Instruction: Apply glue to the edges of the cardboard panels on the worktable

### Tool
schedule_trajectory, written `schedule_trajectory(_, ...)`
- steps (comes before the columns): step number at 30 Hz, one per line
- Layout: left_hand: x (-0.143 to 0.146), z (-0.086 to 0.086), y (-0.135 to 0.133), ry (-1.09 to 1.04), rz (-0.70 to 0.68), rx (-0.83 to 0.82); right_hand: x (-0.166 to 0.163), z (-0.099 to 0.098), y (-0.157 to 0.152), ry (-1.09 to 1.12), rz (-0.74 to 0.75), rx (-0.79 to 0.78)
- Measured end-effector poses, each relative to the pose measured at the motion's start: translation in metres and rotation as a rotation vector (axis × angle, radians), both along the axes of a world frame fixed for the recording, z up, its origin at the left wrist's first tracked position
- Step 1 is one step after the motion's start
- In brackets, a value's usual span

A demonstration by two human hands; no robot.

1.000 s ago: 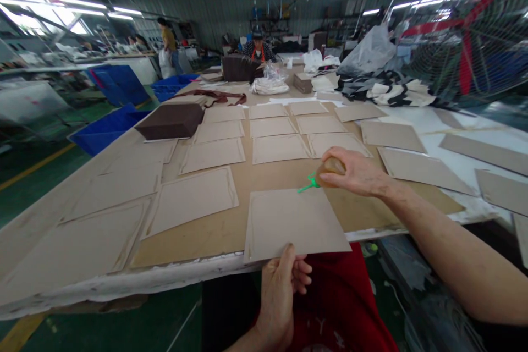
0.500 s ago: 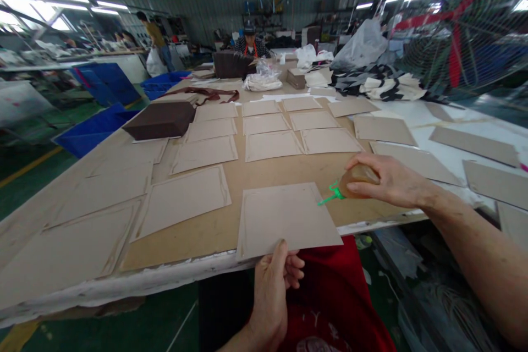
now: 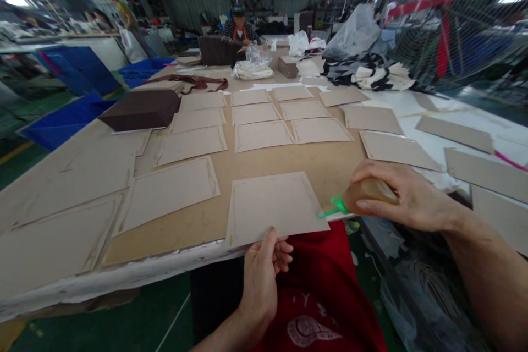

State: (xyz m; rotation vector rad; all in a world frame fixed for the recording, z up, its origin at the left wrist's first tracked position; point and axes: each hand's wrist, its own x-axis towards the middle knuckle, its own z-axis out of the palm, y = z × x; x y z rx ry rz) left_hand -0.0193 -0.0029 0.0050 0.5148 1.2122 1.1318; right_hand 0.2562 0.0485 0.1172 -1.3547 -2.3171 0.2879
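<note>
Glue bottle, green nozzle, unlabelled

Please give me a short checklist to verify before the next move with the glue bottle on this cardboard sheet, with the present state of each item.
1. Left hand pinches the near edge of the cardboard sheet: ok.
2. Right hand has a full grip on the glue bottle: ok.
3. Green nozzle points at the sheet's right near corner: ok.
4. Sheet lies flat on the table: not ok, its near edge overhangs the table edge.
5. Sheet is apart from the neighbouring sheet on the left: ok.
6. Glue is flowing from the nozzle: cannot tell.
</note>
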Motion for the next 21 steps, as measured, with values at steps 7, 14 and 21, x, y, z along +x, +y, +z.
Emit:
schedule_trajectory(7,0.0,0.0,-0.001,0.004,-0.013,0.006,0.004,-0.012,-0.011,0.064,-0.084,0.1)
schedule_trajectory(14,0.0,0.001,0.0,-0.005,0.001,0.0,0.012,-0.012,-0.029,0.094,-0.009,-0.001)
schedule_trajectory(21,0.0,0.001,0.0,-0.004,0.007,-0.007,0.021,-0.028,-0.033,0.193,-0.069,0.05)
